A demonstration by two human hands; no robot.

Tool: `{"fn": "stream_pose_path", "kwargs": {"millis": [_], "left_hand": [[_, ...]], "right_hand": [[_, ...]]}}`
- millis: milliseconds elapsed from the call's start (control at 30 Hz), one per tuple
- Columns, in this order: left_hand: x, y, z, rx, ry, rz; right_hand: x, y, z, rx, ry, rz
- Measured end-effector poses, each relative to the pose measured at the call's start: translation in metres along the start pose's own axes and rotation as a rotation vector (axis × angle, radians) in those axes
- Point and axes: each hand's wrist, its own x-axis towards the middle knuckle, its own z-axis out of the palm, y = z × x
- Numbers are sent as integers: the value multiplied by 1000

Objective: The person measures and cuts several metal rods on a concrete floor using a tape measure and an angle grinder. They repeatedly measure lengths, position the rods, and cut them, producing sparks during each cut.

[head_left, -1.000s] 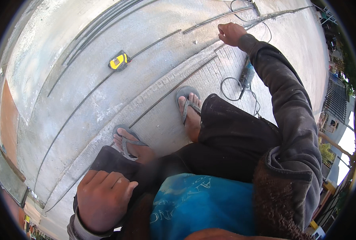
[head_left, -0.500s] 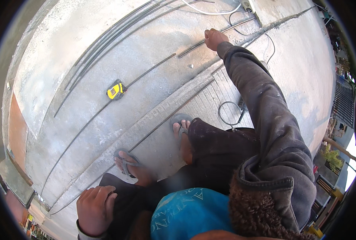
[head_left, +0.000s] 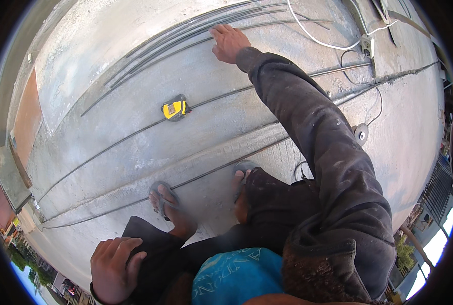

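My right hand (head_left: 229, 43) reaches out to the far side, over the nearest of several thin steel rods (head_left: 160, 44) lying side by side on the concrete. Its thumb and fingers are apart; whether they touch the rod is unclear. My left hand (head_left: 115, 267) rests by my dark trouser knee, fingers loosely bent, thumb apart, holding nothing. A yellow and black tape measure (head_left: 174, 108) sits on a single long rod (head_left: 119, 140) between my feet and the bundle. Part of that rod is hidden behind my right sleeve.
Another rod (head_left: 206, 175) runs along the step by my sandalled feet. A disc-tipped power tool (head_left: 360, 134) lies right of my sleeve, with a black cable (head_left: 379, 104). A socket block (head_left: 367, 47) with a white cable (head_left: 322, 43) lies at the far right.
My right hand has left the rod at the right and moved left and farther out to the bundle. The view has shifted. My left hand stays by the knee.
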Motion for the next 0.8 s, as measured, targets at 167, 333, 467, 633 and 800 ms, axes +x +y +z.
{"fn": "stream_pose_path", "kwargs": {"millis": [167,333,467,633,800], "left_hand": [[-4,-3,3,-35,0,-96],[-17,-4,2,-87,-30,-180],[-4,-25,7,-48,-31,-91],[-13,-16,3,-84,-36,-176],[-1,-18,4,-67,-62,-142]], "right_hand": [[34,-41,23,5,-85,-27],[47,-52,51,18,-55,-65],[52,-21,33,-101,-80,43],[63,-47,47,-44,-91,-6],[69,-42,37,-81,-135,58]]}}
